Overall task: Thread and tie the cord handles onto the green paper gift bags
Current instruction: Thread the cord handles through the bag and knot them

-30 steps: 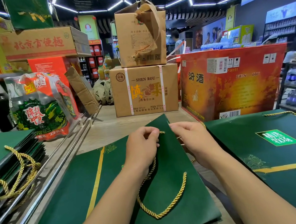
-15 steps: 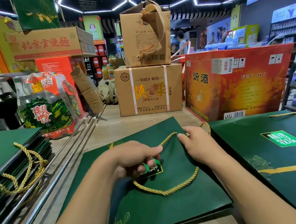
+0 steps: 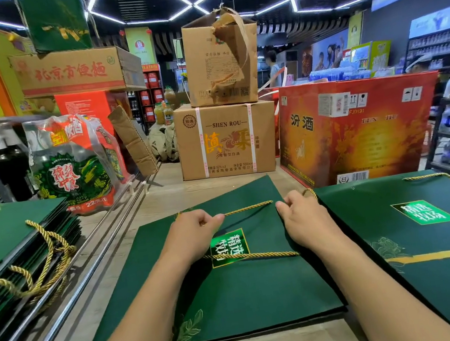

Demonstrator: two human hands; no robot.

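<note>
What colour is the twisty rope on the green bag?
Gold. The cord shows best in the head view, lying across the green bag.

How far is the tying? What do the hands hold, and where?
Left hand and right hand pinch the cord, one at each end of its upper stretch.

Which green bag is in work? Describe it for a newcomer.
Find the tan SHEN ROU carton; the green bag lies on the counter before it. Unlike the bag stack on its left and the other bag on its right, the left hand and right hand pinch a gold cord across its top.
</note>
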